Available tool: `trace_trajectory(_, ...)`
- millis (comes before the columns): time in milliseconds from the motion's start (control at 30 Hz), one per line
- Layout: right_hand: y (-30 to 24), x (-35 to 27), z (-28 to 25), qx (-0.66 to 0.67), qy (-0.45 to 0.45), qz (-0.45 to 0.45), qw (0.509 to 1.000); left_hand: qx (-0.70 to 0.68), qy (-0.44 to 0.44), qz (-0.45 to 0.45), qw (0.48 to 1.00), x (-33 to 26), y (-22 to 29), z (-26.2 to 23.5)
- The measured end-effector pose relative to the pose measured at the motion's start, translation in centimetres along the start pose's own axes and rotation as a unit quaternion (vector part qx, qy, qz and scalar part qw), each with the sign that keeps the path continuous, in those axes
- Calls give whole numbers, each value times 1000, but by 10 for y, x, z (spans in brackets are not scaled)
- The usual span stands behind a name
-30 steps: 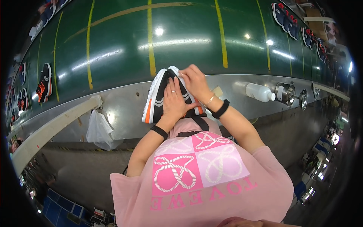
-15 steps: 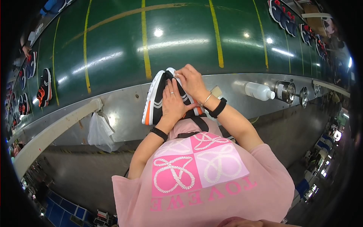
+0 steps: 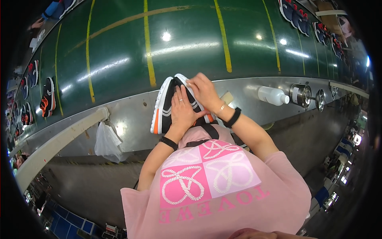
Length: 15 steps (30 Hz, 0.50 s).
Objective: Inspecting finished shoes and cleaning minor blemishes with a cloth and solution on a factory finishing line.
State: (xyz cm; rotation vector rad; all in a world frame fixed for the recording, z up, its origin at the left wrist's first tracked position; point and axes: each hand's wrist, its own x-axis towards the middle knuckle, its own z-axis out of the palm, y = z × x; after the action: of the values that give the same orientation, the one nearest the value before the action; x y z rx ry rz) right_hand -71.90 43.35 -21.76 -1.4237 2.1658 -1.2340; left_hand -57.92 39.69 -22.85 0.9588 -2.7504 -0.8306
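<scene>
A pair of black sneakers (image 3: 162,105) with white soles and orange heel parts stands side by side, toes away from me, at the metal edge of the bench. My left hand (image 3: 183,109) lies over them, its fingers long across the black upper and its thumb spread onto the heel of the right sneaker (image 3: 193,102), holding it. At that sneaker's toe, my right hand (image 3: 203,91) has its fingertips pinched together against the white sole edge. Whatever is between these fingertips is too small or hidden to make out.
A green belt (image 3: 187,55) with yellow cross lines runs beyond the metal ledge (image 3: 131,107). Right of me lie a white bottle (image 3: 272,96) and a metal can (image 3: 300,96). A plastic bag (image 3: 107,143) hangs from a beige bar (image 3: 63,139). More shoes (image 3: 47,97) stand far left and right.
The belt's yellow lines have shifted a little left, and the shoes at far left with them. My right fingertips have moved slightly along the toe edge; my left hand stays in place.
</scene>
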Motion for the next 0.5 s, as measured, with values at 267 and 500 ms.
trace_trajectory(267,0,-12,-8,-10,24,-21,999,5,-10,1,1000,2,4,-2)
trace_trajectory(500,3,-14,-4,0,30,10,1000,10,2,6,1000,-1,2,5)
